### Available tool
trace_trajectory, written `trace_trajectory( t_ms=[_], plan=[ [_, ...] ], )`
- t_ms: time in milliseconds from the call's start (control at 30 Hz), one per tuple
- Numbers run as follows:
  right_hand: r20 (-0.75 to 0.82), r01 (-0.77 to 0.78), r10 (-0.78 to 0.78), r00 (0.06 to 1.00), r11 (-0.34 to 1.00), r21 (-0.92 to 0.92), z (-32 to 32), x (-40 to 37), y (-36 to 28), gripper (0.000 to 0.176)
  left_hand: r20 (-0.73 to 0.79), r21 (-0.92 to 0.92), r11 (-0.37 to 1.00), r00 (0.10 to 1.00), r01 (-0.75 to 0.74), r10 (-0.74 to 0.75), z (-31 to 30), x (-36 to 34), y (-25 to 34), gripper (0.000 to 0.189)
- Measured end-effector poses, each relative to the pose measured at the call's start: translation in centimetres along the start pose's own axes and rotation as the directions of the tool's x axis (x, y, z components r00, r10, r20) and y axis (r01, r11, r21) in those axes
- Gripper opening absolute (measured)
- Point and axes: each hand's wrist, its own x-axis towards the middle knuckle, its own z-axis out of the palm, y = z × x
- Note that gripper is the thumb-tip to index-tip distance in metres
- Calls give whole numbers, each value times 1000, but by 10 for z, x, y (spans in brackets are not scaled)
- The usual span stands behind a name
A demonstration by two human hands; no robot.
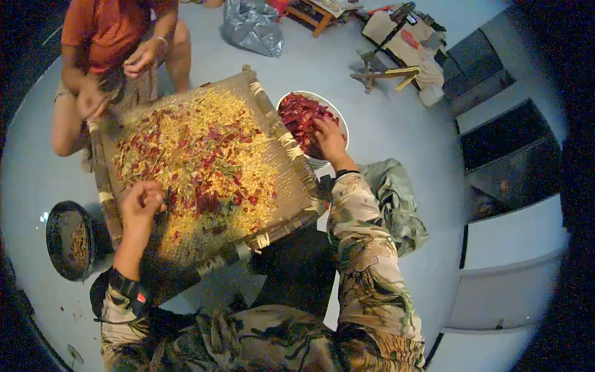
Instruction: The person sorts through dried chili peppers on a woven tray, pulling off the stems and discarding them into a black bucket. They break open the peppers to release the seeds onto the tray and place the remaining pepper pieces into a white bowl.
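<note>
A flat, woven bamboo tray [290, 181] lies between two people, probably so both can reach its spread of yellow seeds and red chilli scraps [198, 155]. The left hand [141, 203] works at the near edge, its fingers curled into a pinch (what they nip is too small to see). The right hand [328, 141] sits in a white bowl of dried red chillies [331, 109] just beside the tray; its fingertips are buried and its grip is unclear. The tray lies skewed, with one corner pointing away. It is nearly square, with no clear long axis.

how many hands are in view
4: own left hand on the woven tray, right hand in the bowl of dried chillies, a co-worker's two hands at the tray's far corner. None looks hidden.
</note>
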Motion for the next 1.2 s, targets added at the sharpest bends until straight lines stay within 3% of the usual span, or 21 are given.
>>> trace_trajectory(
  t_ms=[133, 267, 300, 400, 633, 733, 833, 933, 1033, 1133, 1167, 1200],
  plan=[
    [174, 95, -68, 982, 984, -152, 1, 18, -22, 38, 29, 128, 991, 999, -26, 22, 7, 2, -2, 10],
    [249, 137, -87, 964, 972, -190, 12, 32, -7, 42, 47, 257, 965, 998, -55, 44, 16, 3, 2, 8],
    [302, 136, -71, 951, 970, -199, 13, 33, -3, 43, 50, 142, 990, 998, 18, -25, 17, 7, -5, 8],
    [326, 148, -83, 942, 973, -177, 13, 32, 14, 42, 85, 297, 954, 996, -43, 18, 18, 8, -8, 8],
    [174, 75, -62, 983, 994, -74, 28, 21, 65, 37, 101, 428, 904, 994, 2, -50, 16, 11, -17, 7],
    [168, 93, -90, 982, 996, -12, 38, 20, 89, 40, 42, 394, 918, 996, 51, -74, 23, 12, -14, 6],
    [194, 64, -84, 977, 992, 109, 49, 14, 103, 42, 49, 243, 960, 987, 139, -155, 22, 12, -23, 5],
    [202, 28, -63, 977, 985, 171, 66, 6, 115, 42, 69, 307, 938, 980, 158, -187, 22, 13, -21, 6],
    [191, 52, -78, 979, 989, 138, 86, 3, 121, 41, 94, 447, 889, 983, 101, -160, 27, 14, -13, 7],
    [191, 38, -58, 980, 993, 109, 78, 7, 108, 39, 42, 319, 925, 972, 208, -233, 31, 11, -8, 7],
    [162, 39, -66, 985, 986, 163, 72, 9, 101, 40, 56, 328, 925, 974, 192, -222, 29, 10, -7, 8],
    [213, 12, -33, 976, 995, 100, 69, 12, 97, 40, 66, 336, 924, 975, 180, -214, 26, 9, -7, 9]
  ],
)
